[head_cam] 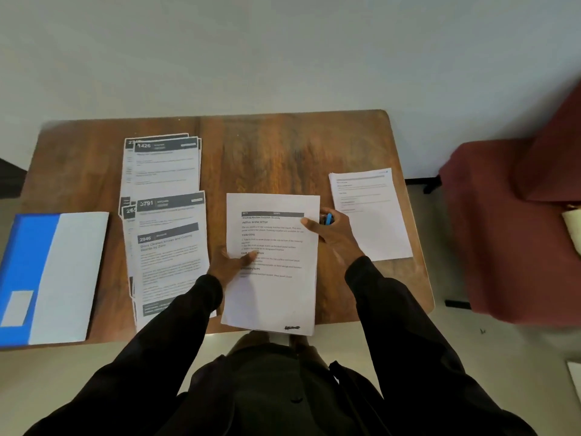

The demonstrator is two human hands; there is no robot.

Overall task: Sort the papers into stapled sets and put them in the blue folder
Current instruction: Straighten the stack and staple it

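Head view suggests stapling: left hand (231, 262) fingers (248, 259) pinch the paper set (276, 294), right hand (333, 237) fingers clamp the blue stapler (328, 219), which next needs a squared corner.

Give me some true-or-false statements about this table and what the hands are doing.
1. The folder lies at the table's left end. True.
2. The right hand is empty. False: it grips a small blue object, and its thumb rests on the centre sheet.
3. The left hand holds the centre sheet's left edge. True.
4. The centre sheet is inside the folder. False: it is between the hands, apart from the folder.
5. The chair beside the table is green. False: it is dark red.
6. A lone sheet lies right of the right hand. True.
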